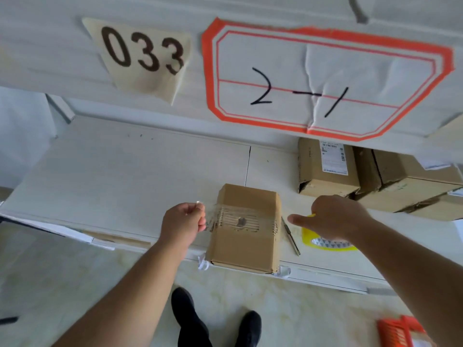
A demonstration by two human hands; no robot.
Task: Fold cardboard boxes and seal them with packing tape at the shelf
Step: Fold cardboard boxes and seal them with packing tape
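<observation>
Head view shows the box (pixel 244 229) lying flat at the front edge of the shelf (pixel 125 176), slightly overhanging it, with a band of clear tape (pixel 240 220) stretched across its torn middle. At 9 o'clock of the box, the left hand (pixel 184 217) has its grip pinched on the loose tape end, fingers curled tight. At 3 o'clock, the right hand (pixel 333 217) rests over the yellow tape roll (pixel 325 242); its grip appears to curl round the roll, thumb sticking out toward the box, though the fingers underneath are hidden. Between box and roll lies a slim knife (pixel 290 236), just beside the box's right edge.

Further out, at 1 to 2 o'clock, stacked cartons (pixel 325 169) sit at the back of the shelf. Overhead hang a "033" sign (pixel 142 52) and a red-bordered label (pixel 323 78) reading "2-1". At 6 o'clock, black shoes (pixel 213 319) stand on the floor, and an orange basket (pixel 398 331) shows at 5 o'clock.

Judging the risks: the tape looks wrinkled near the left hand, so it may stick to itself or lie creased. Pulling sideways could drag the overhanging box off the shelf. Reaching for the knife blindly risks a nick.
</observation>
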